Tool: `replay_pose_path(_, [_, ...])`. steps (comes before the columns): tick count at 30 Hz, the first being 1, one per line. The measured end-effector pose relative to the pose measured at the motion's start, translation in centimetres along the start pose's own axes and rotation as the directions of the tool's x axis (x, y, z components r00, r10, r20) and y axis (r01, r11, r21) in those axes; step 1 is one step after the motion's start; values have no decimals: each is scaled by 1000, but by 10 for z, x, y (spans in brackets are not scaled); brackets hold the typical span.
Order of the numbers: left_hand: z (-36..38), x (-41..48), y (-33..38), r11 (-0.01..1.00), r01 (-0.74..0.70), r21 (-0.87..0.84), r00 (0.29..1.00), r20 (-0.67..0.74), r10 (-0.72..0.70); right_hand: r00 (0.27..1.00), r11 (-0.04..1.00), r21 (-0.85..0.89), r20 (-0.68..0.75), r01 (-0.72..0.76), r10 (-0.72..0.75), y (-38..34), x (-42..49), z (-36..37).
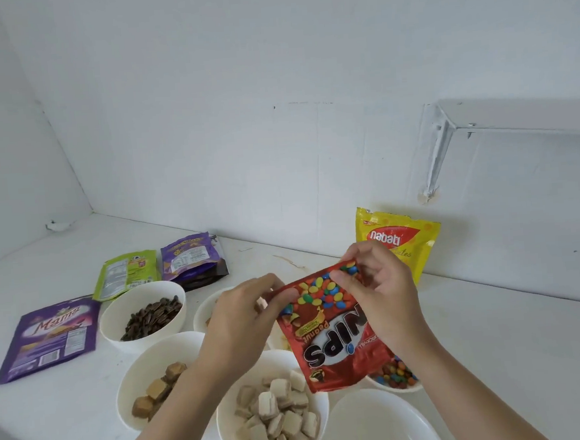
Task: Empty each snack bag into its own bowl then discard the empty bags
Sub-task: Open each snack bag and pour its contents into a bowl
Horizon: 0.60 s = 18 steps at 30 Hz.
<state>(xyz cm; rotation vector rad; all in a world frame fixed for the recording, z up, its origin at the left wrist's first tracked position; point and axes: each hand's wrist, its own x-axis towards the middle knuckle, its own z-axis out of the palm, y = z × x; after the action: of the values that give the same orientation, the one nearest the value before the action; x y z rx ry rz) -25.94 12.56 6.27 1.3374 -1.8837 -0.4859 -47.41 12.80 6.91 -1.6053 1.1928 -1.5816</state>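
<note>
Nearest the person, one white bowl (378, 426) is empty and another (227, 427) holds pale square wafers. Above them, the left hand (240, 319) and right hand (379, 292) pinch the far edge of a red Nips bag (327, 337), held upside down over a bowl of coloured candies (397, 375). Further back, a bowl (117, 324) contains dark seeds, and a yellow Nabati bag (400, 239) leans on the wall.

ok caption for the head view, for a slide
Both hands hold a red candy bag upside down above filled white bowls.
</note>
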Motion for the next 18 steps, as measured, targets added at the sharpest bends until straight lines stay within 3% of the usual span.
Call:
replay_pose_path(4, [-35, -7, -3, 933, 169, -318, 983, -15, -184, 998, 997, -42, 29, 62, -60, -15, 12, 36])
replay_pose_path(7, [-69, -6, -13, 887, 161, -432, 968, -104, -226, 991, 990, -60, 48, 125, -123, -23, 25, 65])
replay_pose_path(10, [-104, -5, -29, 870, 131, -475, 944, -209, -256, 986, 990, -33, 101, 139, -135, -28, 38, 104])
replay_pose_path(14, [-152, -6, -53, 904, 143, -403, 877, -373, -304, 963, 985, 111, 218, 134, -155, -32, 52, 167])
replay_pose_path(18, [-197, -7, -97, 877, 160, -453, 819, -435, -374, 940, 976, 165, 287, 142, -185, -26, 63, 241])
